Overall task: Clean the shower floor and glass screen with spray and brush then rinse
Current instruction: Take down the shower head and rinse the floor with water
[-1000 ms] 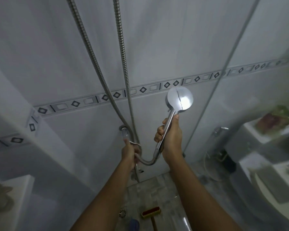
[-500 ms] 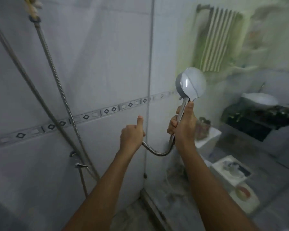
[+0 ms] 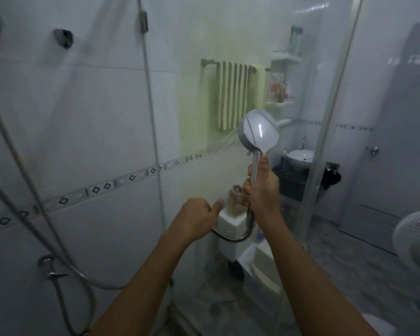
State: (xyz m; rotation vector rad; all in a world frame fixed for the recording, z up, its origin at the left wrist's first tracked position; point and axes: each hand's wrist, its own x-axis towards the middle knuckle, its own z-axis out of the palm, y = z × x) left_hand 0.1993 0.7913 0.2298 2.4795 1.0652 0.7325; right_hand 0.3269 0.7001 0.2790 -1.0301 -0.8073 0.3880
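Swung rightward since the earlier frame, both hands now face the green-filmed glass screen (image 3: 197, 132). At frame centre the right hand (image 3: 261, 190) clamps the upright shower head (image 3: 258, 129), nearer the glass, jets running left; the left hand (image 3: 197, 214) is curled by the hose (image 3: 230, 235), grip unclear.

A home bathroom: tiled wall (image 3: 95, 112), glass screen (image 3: 228, 44), towel (image 3: 235, 93), washbasin (image 3: 300, 159).
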